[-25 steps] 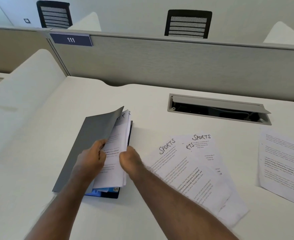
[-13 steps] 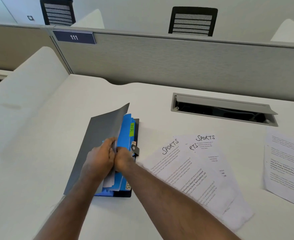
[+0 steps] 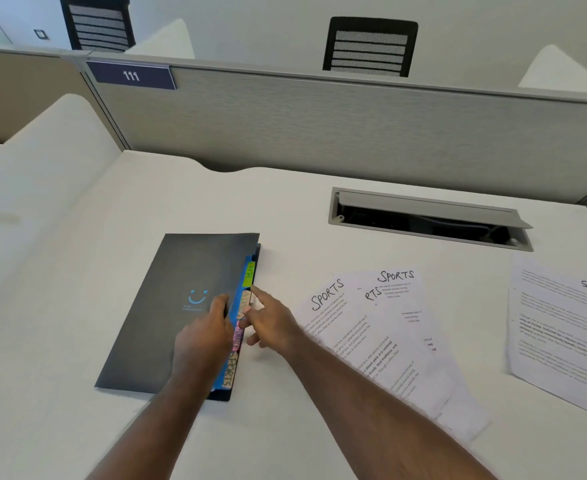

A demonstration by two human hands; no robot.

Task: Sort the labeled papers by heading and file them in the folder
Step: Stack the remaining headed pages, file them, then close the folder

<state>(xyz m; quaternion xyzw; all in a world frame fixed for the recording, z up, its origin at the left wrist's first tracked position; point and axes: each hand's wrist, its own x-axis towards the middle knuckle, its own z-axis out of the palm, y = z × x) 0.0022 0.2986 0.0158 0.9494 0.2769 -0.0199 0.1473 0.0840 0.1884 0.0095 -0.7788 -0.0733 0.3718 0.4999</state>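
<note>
Evidently unfinished: SPORTS sheets [image 3: 364, 327] lie unfiled on the counter [image 3: 285, 209], left fingers [image 3: 223, 304] gripping the folder [image 3: 181, 299] cover, right fingers [image 3: 258, 294] straight at its tabs [image 3: 248, 277].

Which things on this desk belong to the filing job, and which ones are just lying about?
Job: dark folder with labelled tabs; fanned SPORTS papers; SPORTS paper on the right.
Lying about: open cable hatch; divider's 111 sign; black chairs.
</note>
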